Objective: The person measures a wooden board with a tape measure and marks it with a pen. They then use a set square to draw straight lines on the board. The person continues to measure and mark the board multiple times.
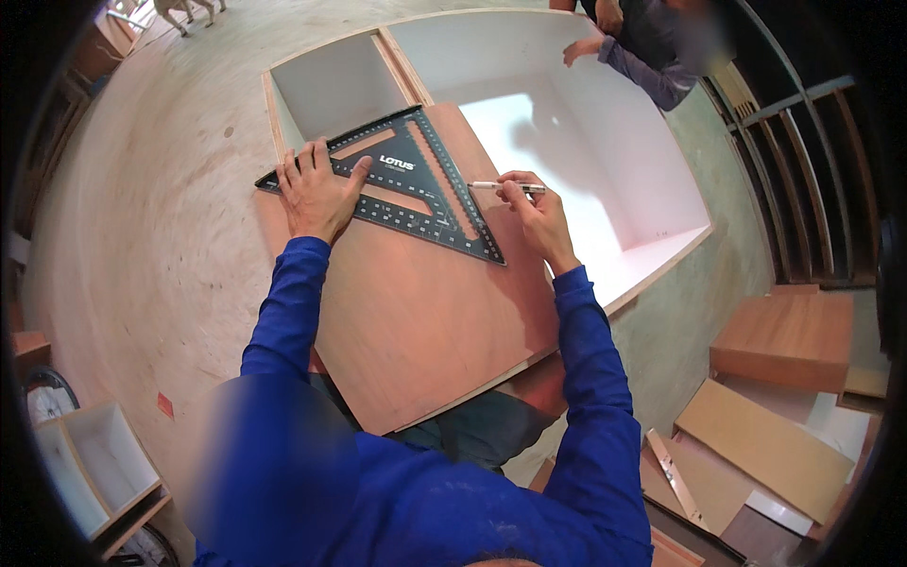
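Note:
A black triangular speed square [406, 156] lies flat on a reddish-brown plywood panel [425, 312], along the panel's far edge. My left hand [319, 194] rests on the square's left corner, fingers spread and thumb out. In my right hand [540, 213] is a slim white pen [484, 185], pinched between thumb and fingers. Its tip points left and meets the square's slanted right edge; whether it touches the panel I cannot tell. Beneath the panel stands a big white-lined wooden cabinet box [652, 180], its open side up.
Across the box, another person's hand [584, 49] reaches over its far rim. Wooden boards [765, 444] and a brown box [784, 335] lie at lower right. A small white-lined cabinet [109, 458] stands at lower left. Dark shelving [803, 180] lines the right side.

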A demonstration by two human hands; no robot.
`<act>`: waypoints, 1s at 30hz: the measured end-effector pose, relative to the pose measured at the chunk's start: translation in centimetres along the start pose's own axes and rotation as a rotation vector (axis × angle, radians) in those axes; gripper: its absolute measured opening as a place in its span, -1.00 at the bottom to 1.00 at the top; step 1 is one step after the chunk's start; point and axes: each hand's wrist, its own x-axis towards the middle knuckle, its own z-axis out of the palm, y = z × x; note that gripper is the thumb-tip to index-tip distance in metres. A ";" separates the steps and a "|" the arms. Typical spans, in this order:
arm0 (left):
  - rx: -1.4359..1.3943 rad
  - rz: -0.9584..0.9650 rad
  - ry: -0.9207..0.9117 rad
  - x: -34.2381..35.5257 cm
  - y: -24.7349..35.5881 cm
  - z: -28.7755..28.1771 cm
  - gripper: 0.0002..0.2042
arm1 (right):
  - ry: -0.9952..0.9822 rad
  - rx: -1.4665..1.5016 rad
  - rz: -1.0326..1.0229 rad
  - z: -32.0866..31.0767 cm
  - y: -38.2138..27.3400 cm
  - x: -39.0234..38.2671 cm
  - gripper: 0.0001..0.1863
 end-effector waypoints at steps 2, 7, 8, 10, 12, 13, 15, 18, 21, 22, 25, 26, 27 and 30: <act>-0.006 0.003 0.001 0.0 -0.2 0.2 -0.09 | -0.021 -0.039 0.047 -0.9 -0.1 -1.6 -0.70; 0.011 0.035 0.030 0.3 -0.4 0.8 -0.11 | -0.009 0.011 0.030 -1.6 -0.4 -3.5 -0.74; 0.018 0.041 0.030 0.3 -0.5 0.8 -0.11 | 0.011 0.019 -0.003 -1.6 -0.5 -3.7 -0.74; 0.044 0.057 0.037 0.5 -0.6 0.9 -0.14 | 0.103 0.077 -0.041 -1.7 -0.8 -4.3 -0.75; 0.055 0.057 0.040 0.7 -0.7 0.9 -0.16 | 0.236 0.184 -0.076 -1.9 -1.2 -5.3 -0.75; 0.051 0.068 0.063 0.8 -0.8 0.9 -0.21 | 0.279 0.234 -0.066 -2.0 -1.3 -6.1 -0.76; 0.030 0.053 0.031 1.1 -1.2 0.9 -0.24 | 0.359 0.360 -0.076 -2.0 -1.4 -8.6 -0.76; 0.037 0.034 -0.025 2.4 -2.0 0.8 -0.30 | 0.471 0.510 -0.052 -2.2 -0.7 -12.8 -0.77; 0.047 0.021 -0.089 4.5 -3.2 0.9 -0.38 | 0.621 0.579 -0.052 -2.2 0.6 -15.8 -0.74; -0.009 0.042 -0.136 5.5 -3.5 1.0 -0.40 | 0.680 0.589 -0.044 -2.2 1.0 -16.3 -0.73; -0.161 0.095 -0.197 7.6 -4.2 1.2 -0.55 | 0.730 0.655 -0.038 -2.2 1.9 -17.2 -0.73; -0.221 0.075 -0.234 7.9 -4.4 1.2 -0.58 | 0.737 0.674 -0.031 -2.2 2.0 -17.4 -0.74; -0.279 0.034 -0.280 8.2 -4.6 1.2 -0.61 | 0.745 0.655 -0.052 -2.2 2.1 -17.5 -0.73; -0.371 -0.001 -0.299 8.5 -5.3 1.0 -0.66 | 0.775 0.618 -0.088 -2.4 2.4 -17.7 -0.70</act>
